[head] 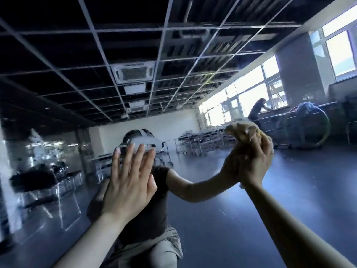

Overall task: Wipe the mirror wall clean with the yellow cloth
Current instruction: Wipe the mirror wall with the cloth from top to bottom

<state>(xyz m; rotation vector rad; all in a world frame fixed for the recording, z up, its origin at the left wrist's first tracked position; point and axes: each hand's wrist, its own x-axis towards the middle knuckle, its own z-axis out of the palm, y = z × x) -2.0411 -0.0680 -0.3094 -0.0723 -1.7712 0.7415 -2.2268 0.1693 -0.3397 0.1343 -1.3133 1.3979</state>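
The mirror wall (202, 55) fills the whole view and reflects a large dim room. My left hand (129, 180) lies flat against the glass with straight fingers, left of centre. My right hand (257, 157) grips the bunched yellow cloth (249, 130) and presses it on the mirror at the right, at about head height. My own reflection, with the headset, shows behind the left hand. Water droplets and streaks spot the glass above and left of the cloth.
Reflected in the mirror are rows of tables and chairs (195, 142), bright windows (249, 88) at the right, another person (257, 109) leaning at a sill, and a hoop (326, 130) by a cart.
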